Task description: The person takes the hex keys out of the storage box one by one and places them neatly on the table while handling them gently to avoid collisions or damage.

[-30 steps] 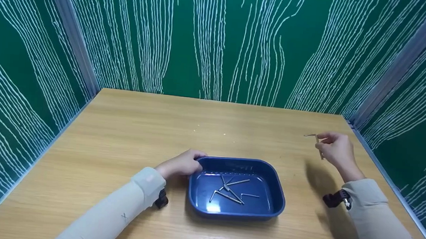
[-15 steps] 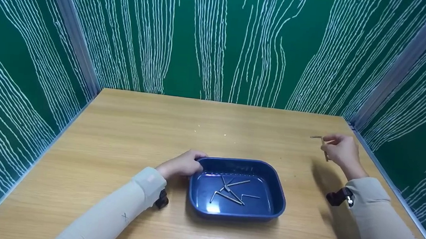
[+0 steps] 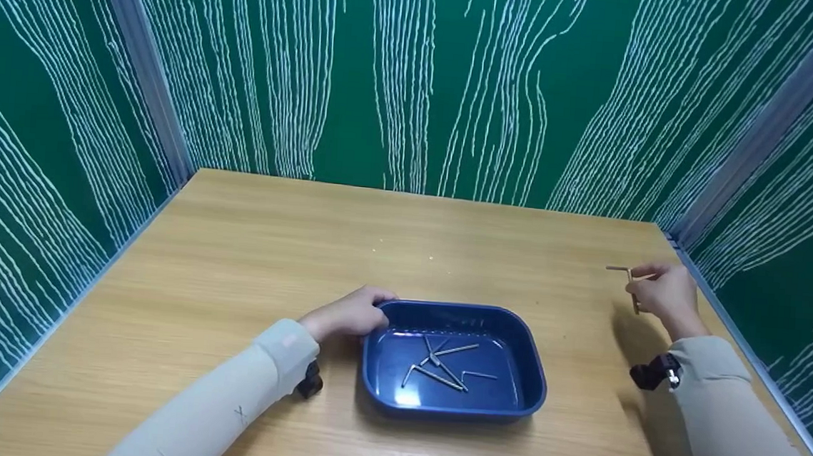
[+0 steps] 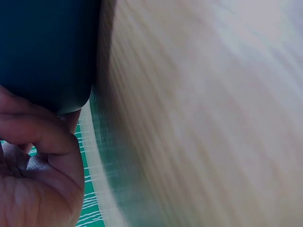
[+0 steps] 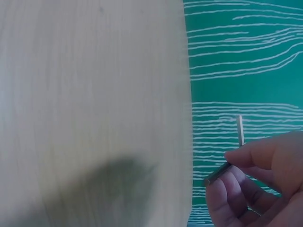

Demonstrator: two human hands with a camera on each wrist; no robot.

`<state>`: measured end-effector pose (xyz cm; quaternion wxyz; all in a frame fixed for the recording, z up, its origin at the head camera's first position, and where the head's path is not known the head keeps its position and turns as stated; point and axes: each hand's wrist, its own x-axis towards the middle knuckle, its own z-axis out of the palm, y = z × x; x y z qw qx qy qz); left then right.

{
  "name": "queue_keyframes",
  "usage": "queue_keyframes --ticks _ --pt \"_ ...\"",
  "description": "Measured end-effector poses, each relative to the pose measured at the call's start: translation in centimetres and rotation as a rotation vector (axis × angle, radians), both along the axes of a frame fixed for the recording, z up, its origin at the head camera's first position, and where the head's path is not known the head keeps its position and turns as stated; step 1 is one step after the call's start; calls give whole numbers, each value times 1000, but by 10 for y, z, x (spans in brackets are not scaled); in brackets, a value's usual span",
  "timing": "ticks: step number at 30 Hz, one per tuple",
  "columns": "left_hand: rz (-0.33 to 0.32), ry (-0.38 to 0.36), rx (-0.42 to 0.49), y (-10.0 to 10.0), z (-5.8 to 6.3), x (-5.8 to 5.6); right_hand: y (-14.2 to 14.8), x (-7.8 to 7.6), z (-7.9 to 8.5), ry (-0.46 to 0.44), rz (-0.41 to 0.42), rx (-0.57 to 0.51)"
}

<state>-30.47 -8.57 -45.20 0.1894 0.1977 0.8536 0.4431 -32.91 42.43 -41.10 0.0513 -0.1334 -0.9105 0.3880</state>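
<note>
An L-shaped hex key (image 3: 617,268) is pinched between the thumb and fingers of my right hand (image 3: 669,293), held above the table at the far right. In the right wrist view one arm of the hex key (image 5: 240,130) points up past the fingers. My left hand (image 3: 350,315) grips the rear left corner of a blue rectangular tray (image 3: 454,411), its fingers curled against the wall. Several metal hex keys (image 3: 437,378) lie loosely crossed on the tray's floor. The left wrist view shows the tray's dark outer side (image 4: 42,52) against the fingers.
The wooden table (image 3: 248,245) carries a few tiny light specks (image 3: 431,258) behind the tray. Green panels with white wavy lines (image 3: 488,83) enclose the back and both sides, with grey posts (image 3: 757,124) at the corners.
My right hand has moved right and slightly down with the hex key in its pinch, nearer the table's right edge. The left hand and the tray have stayed in place.
</note>
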Motion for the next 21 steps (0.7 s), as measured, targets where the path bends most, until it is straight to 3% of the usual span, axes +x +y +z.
queue_keyframes --ticks 21 --pt "-29 7 21 -1 0 0 19 2 -20 -172 -22 5"
